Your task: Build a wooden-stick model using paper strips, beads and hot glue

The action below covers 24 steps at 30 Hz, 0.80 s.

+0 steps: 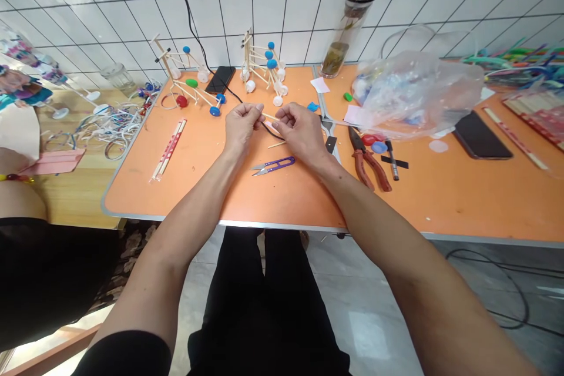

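Observation:
My left hand [240,126] and my right hand [297,129] meet above the orange table [189,188], their fingertips pinching a thin wooden stick [269,117]. A black cable [274,132] passes under the stick and runs behind my hands toward the wall. Purple thread snips [273,165] lie just below my hands. Two models built from wooden sticks with blue caps [264,67] stand beyond my fingers. Red-handled pliers [370,158] lie to the right of my right wrist.
A clear plastic bag [418,94], a glass bottle [348,26] and a black phone [482,135] sit to the right. Wrapped chopsticks [168,150] lie left. Loose wire loops [114,126] cover a wooden table, and a person's arm [17,194] shows at the left edge.

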Each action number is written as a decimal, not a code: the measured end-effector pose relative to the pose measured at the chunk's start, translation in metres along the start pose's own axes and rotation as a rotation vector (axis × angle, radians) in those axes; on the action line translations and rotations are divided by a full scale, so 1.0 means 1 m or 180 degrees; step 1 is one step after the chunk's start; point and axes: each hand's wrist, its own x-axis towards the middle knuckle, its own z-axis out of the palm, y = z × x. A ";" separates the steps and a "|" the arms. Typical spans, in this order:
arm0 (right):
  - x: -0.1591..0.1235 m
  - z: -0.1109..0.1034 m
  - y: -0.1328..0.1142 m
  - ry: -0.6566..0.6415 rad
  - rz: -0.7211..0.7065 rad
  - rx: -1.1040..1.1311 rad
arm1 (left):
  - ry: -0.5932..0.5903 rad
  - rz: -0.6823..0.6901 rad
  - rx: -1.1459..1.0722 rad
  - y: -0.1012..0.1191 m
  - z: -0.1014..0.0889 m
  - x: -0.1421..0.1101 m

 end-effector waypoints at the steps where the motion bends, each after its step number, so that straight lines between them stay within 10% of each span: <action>1: 0.001 -0.003 0.000 0.0043 0.0016 0.0018 | 0.0090 -0.0024 -0.0069 0.001 -0.001 0.001; 12: 0.010 -0.039 0.000 0.0588 0.0110 -0.0043 | 0.0197 -0.0118 -0.0270 -0.001 -0.001 0.005; 24: 0.011 -0.027 0.000 0.0218 0.0320 0.0132 | 0.0161 -0.0157 -0.0253 -0.004 0.001 0.002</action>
